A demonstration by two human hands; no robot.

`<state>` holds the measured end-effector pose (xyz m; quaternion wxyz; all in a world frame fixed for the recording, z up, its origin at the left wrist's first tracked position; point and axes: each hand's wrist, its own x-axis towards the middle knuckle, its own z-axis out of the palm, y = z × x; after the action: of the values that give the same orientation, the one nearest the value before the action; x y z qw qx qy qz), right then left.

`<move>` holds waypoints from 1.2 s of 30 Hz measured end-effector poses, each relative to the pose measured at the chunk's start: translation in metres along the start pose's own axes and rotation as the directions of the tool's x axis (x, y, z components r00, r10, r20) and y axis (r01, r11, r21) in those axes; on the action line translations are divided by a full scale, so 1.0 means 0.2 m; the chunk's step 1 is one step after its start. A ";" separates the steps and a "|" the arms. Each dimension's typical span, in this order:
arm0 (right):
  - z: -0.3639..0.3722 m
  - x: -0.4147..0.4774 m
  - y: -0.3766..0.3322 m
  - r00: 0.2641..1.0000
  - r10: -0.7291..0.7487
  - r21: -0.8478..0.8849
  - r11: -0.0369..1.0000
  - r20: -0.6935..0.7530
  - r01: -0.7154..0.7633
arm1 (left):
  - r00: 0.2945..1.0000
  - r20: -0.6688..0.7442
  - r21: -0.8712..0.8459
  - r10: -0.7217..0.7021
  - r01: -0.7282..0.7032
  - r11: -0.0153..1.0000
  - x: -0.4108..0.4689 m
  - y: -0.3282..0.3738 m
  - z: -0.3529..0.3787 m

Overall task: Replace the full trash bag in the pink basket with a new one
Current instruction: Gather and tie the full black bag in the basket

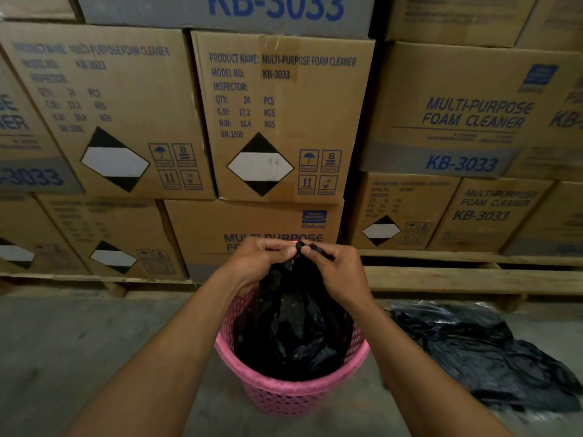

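Both your left hand (263, 257) and right hand (334, 266) pinch the gathered neck of the full trash bag (290, 326) — it hangs straight below them inside the pink basket (284, 395), long axis vertical — so lift up; new bag (479, 351) lies nearer your right.

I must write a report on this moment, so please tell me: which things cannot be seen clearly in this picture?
Head view:
- Contents of the black trash bag: opaque plastic hides them.
- The knot: left hand and right hand cover the bag's neck.
- Pink basket: the arms hide its sides.
- Black plastic on the floor: blurred, count unclear.
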<state>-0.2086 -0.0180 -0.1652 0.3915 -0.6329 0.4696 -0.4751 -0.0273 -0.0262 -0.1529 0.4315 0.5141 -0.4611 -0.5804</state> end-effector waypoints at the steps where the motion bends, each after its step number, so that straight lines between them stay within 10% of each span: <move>1: -0.01 0.00 0.01 1.000 0.023 -0.009 1.000 -0.002 -0.023 | 0.999 -0.022 0.046 0.036 -0.035 0.998 0.01 -0.01 -0.03; 9: -0.10 -0.01 0.09 0.975 0.197 -0.309 0.925 -0.104 -0.220 | 0.943 -0.039 0.743 0.332 -0.195 0.640 0.01 -0.09 -0.22; 15: -0.14 -0.04 0.18 0.949 0.301 -0.432 0.847 -0.093 -0.311 | 0.973 -0.023 0.906 0.230 -0.077 0.417 0.01 -0.18 -0.29; 20: -0.09 -0.05 0.15 0.943 0.325 -0.031 0.944 -0.066 -0.327 | 0.983 -0.073 0.811 0.167 -0.039 0.583 0.01 -0.17 -0.27; 27: 0.07 -0.02 0.14 0.941 0.328 0.435 0.837 0.085 -0.331 | 0.995 -0.096 0.232 0.021 0.002 0.973 0.01 -0.12 -0.12; 32: 0.07 0.00 0.13 0.971 0.234 0.026 0.972 0.056 -0.236 | 0.991 -0.124 -0.243 -0.045 0.014 0.970 0.03 -0.16 -0.02; 36: 0.04 0.01 0.15 0.979 0.148 -0.371 0.924 0.139 -0.087 | 0.995 -0.090 0.002 0.040 -0.040 0.999 0.05 -0.21 -0.03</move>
<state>-0.2073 -0.0271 -0.1959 0.3328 -0.7020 0.5526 -0.3019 -0.0231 -0.0278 -0.1959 0.4632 0.5304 -0.4514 -0.5481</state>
